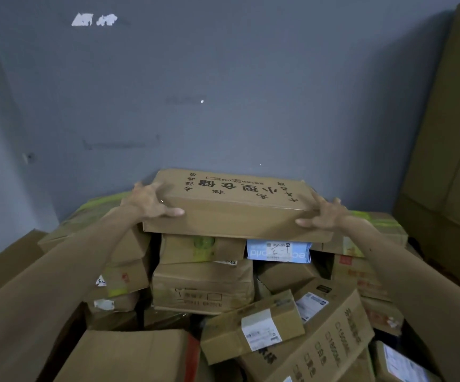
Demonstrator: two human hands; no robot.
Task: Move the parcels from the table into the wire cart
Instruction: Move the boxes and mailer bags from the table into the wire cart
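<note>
A long, flat cardboard box [237,205] sits on top of the parcel pile [204,288] by the grey wall [223,92], directly over a blue parcel [278,250]. The left hand [151,202] grips its left end and the right hand [324,215] its right end, fingers [319,204] curled round the box edges.

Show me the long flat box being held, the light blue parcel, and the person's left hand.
long flat box [234,198]: head view, printed top face.
light blue parcel [278,252]: head view, white label on its front.
left hand [151,201]: head view, back of the hand.
</note>
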